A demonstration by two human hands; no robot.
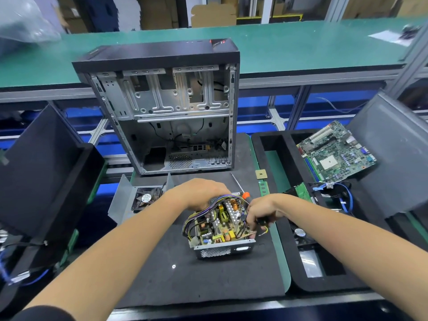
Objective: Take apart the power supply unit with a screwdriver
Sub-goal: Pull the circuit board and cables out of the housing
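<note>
Dark grey mat [185, 281], green edge strip. PSU [221, 230]: silver casing w/ dotted mesh grille, yellow-tan board, copper coils, purple/yellow/black wires. Screwdriver [243, 193]: orange collar, steel shaft. Fan [146, 198] black, white round label. PC case [171, 117] black outside, bare grey metal inside. Motherboard [337, 154] green, blue ports. Bench top [301, 47] teal-green.

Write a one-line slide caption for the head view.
Both hands, left and right, work on the opened power supply unit before an empty computer case.
</note>
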